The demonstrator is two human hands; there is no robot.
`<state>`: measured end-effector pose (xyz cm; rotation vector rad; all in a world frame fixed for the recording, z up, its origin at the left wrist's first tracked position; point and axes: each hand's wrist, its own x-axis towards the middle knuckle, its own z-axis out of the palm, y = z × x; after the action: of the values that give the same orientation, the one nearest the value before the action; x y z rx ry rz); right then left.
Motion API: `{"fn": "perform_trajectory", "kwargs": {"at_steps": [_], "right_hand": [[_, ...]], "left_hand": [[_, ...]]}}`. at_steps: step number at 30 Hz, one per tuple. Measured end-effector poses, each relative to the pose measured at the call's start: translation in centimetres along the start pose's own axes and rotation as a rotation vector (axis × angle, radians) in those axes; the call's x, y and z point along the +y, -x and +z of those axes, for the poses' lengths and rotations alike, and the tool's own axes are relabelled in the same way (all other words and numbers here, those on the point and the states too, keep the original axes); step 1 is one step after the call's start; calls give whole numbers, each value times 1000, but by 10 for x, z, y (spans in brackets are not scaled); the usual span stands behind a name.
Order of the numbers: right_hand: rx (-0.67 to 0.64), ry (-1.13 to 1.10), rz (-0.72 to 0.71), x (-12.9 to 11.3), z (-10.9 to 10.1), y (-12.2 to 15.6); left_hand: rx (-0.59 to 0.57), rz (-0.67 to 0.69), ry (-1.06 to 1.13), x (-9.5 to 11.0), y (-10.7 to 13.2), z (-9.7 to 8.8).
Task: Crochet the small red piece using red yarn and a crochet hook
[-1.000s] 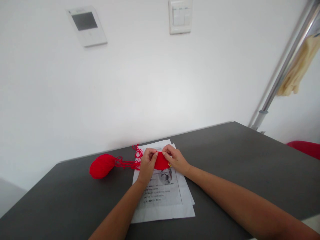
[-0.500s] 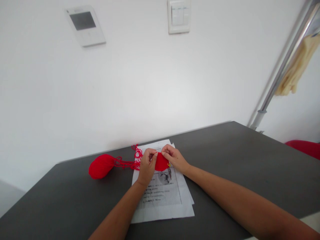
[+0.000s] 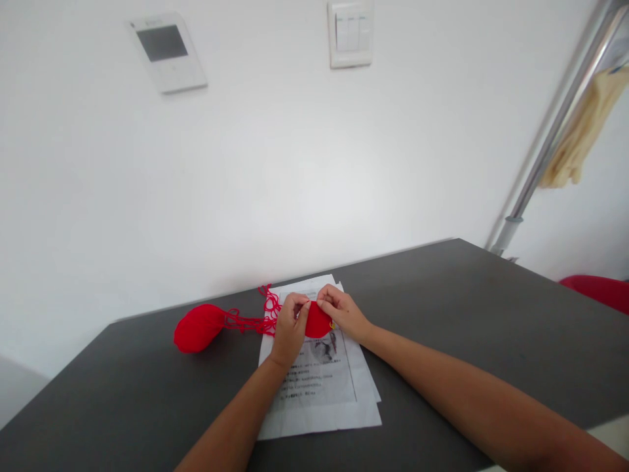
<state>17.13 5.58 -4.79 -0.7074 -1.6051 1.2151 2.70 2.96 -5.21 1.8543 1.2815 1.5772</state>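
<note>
Between my two hands is a small red crocheted-looking piece (image 3: pixel 318 321), rounded along its lower edge. My left hand (image 3: pixel 291 322) pinches its upper left edge between thumb and fingers. At the upper right edge, my right hand (image 3: pixel 343 311) grips it the same way. A tiny yellow ring-like marker (image 3: pixel 333 325) hangs at the piece's right side. Loose red yarn strands (image 3: pixel 250 323) run from behind my left hand to a red ball of yarn (image 3: pixel 199 328) on the left. Printed paper sheets (image 3: pixel 334 416) lie beneath my hands.
The dark grey table (image 3: pixel 442 295) stands against a white wall. On the wall are an intercom panel (image 3: pixel 170 56) and a light switch (image 3: pixel 350 34). A metal pole (image 3: pixel 550 144) and a hanging cream cloth (image 3: pixel 582 134) are at right, above a red object (image 3: pixel 597 292).
</note>
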Motion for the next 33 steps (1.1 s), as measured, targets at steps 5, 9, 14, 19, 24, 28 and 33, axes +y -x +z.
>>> {"fn": "perform_trajectory", "kwargs": {"at_steps": [5,9,14,19,24,28,33], "right_hand": [[-11,12,22,-1,1,1],[-12,34,13,-1,1,1],[-7,59,-6,0,0,1],[4,69,-6,-1,0,1],[4,67,-6,-1,0,1],[5,91,-8,0,0,0],[-11,56,10,1,1,0]], "left_hand": [[-16,20,-37,-3,0,0],[-21,7,-41,-3,1,1],[-1,-35,-24,0,1,2],[-4,-53,-29,2,1,3],[-25,-20,-32,0,1,4],[-20,-58,-49,0,2,4],[-21,-109,-70,1,2,4]]}}
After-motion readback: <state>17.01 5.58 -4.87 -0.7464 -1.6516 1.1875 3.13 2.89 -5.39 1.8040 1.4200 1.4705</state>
